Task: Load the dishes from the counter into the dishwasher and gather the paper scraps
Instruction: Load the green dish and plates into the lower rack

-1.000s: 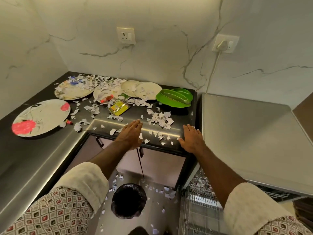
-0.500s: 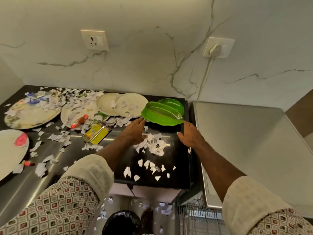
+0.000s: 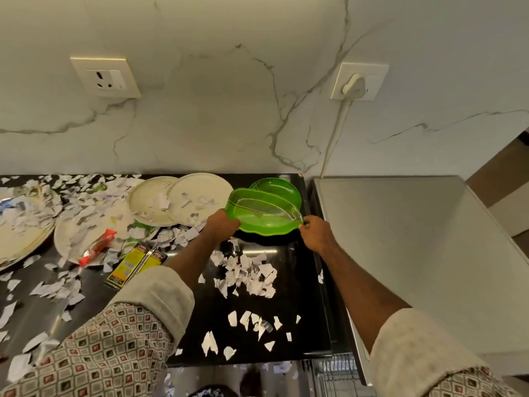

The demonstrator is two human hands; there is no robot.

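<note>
A green leaf-shaped dish (image 3: 264, 214) lies at the back right of the black counter (image 3: 300, 296), on top of a second green dish (image 3: 282, 187). My left hand (image 3: 221, 223) grips its left rim and my right hand (image 3: 316, 232) pinches its right tip. Two cream plates (image 3: 197, 202) overlap just left of the dishes. Further left, more plates (image 3: 74, 233) lie under torn paper. A heap of paper scraps (image 3: 247, 272) sits on the counter between my forearms.
A yellow packet (image 3: 134, 260) and a red wrapper (image 3: 97, 249) lie among scraps on the left. The steel dishwasher top (image 3: 415, 253) adjoins the counter on the right, with a wire rack (image 3: 333, 376) below. A cord runs from the wall socket (image 3: 355, 83) down behind it.
Both hands have left the counter's front edge and reached back to the top green dish, taking hold of its two ends. The view has moved closer to the wall.
</note>
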